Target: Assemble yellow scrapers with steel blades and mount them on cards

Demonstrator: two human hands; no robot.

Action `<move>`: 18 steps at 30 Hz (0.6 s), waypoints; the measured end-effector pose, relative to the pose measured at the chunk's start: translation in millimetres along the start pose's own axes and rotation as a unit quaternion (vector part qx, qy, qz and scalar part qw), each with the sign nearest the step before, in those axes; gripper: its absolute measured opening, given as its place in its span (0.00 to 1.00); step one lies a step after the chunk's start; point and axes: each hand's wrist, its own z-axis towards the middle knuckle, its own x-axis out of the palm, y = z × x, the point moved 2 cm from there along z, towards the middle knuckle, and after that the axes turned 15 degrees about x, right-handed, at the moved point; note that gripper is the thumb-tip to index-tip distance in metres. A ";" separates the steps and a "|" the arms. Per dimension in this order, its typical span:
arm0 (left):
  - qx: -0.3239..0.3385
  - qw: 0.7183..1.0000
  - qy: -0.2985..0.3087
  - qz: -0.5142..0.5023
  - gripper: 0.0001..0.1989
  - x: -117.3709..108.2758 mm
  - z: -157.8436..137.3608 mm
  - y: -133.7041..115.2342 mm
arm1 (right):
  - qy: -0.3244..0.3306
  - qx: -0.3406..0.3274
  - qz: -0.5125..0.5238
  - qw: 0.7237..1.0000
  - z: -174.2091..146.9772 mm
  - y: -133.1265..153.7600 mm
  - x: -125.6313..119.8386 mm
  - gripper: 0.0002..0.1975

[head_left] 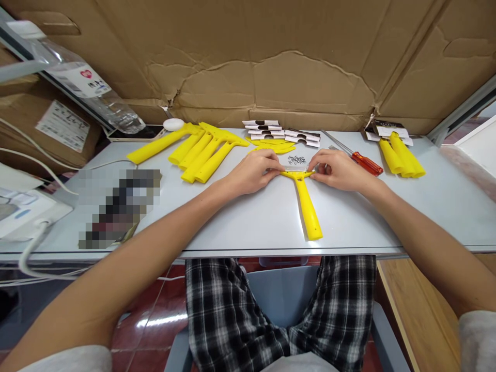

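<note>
A yellow T-shaped scraper handle (308, 204) lies flat on the white table (251, 227), its long grip pointing toward me. My left hand (253, 170) pinches the left end of its head, where a thin metal blade (296, 168) sits. My right hand (339, 169) pinches the right end of the same head. A small heap of screws (297, 159) lies just behind the head, between my two hands.
Several more yellow handles (197, 147) lie at the back left, and others (401, 155) at the back right. Blade packets (279, 132), yellow curved covers (273, 146) and a red-handled screwdriver (364, 161) sit along the back. Cardboard (271, 62) walls the rear.
</note>
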 end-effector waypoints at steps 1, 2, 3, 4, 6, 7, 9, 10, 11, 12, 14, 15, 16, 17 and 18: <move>-0.001 1.000 -0.001 0.001 0.13 -0.3 -0.1 0.0 | -0.001 -0.001 0.000 1.000 0.1 -0.2 0.1 0.15; -0.003 1.000 -0.001 0.002 0.13 -0.8 -0.2 -0.1 | -0.003 -0.003 0.001 1.000 0.2 -0.4 0.2 0.15; -0.007 1.000 -0.002 0.002 0.13 -1.4 -0.1 -0.3 | -0.006 -0.004 0.003 1.000 0.2 -0.6 0.2 0.15; -0.009 1.000 -0.003 0.002 0.13 -2.1 0.0 -0.6 | -0.011 -0.006 0.006 1.000 0.2 -0.9 0.2 0.15; -0.011 1.000 -0.007 0.003 0.13 -3.7 0.5 -1.5 | -0.024 -0.008 0.008 1.000 0.2 -1.5 0.0 0.17; -0.010 1.000 -0.009 0.003 0.14 -4.3 0.8 -1.9 | -0.030 -0.006 0.007 1.000 0.1 -1.7 -0.2 0.18; -0.007 1.000 -0.011 0.005 0.14 -5.2 1.2 -2.3 | -0.032 0.003 0.007 0.999 0.2 -2.0 -0.6 0.21; -0.006 1.000 -0.010 0.005 0.13 -5.3 1.3 -2.3 | -0.028 0.010 0.009 1.000 0.2 -2.0 -0.7 0.22; -0.004 1.000 -0.010 0.005 0.13 -5.3 1.4 -2.1 | -0.022 0.017 0.011 1.000 0.2 -1.9 -0.8 0.23; -0.002 1.000 -0.010 0.004 0.13 -5.2 1.3 -1.8 | -0.016 0.023 0.012 1.000 0.1 -1.7 -0.8 0.24; 0.004 1.000 -0.011 0.000 0.13 -4.8 1.0 -1.0 | -0.009 0.031 0.013 0.999 -0.2 -1.2 -0.6 0.24; 0.005 1.000 -0.012 -0.001 0.12 -4.6 0.8 -0.6 | -0.010 0.034 0.012 0.999 -0.4 -1.0 -0.5 0.24; 0.006 1.000 -0.013 -0.001 0.12 -4.5 0.6 -0.4 | -0.011 0.035 0.011 0.999 -0.7 -0.9 -0.3 0.23; 0.007 1.000 -0.014 -0.002 0.12 -4.5 0.5 -0.4 | -0.014 0.035 0.011 0.999 -0.8 -0.9 0.0 0.23; 0.008 1.000 -0.014 -0.002 0.11 -4.7 0.4 -0.6 | -0.017 0.035 0.011 0.999 -0.9 -1.0 0.2 0.23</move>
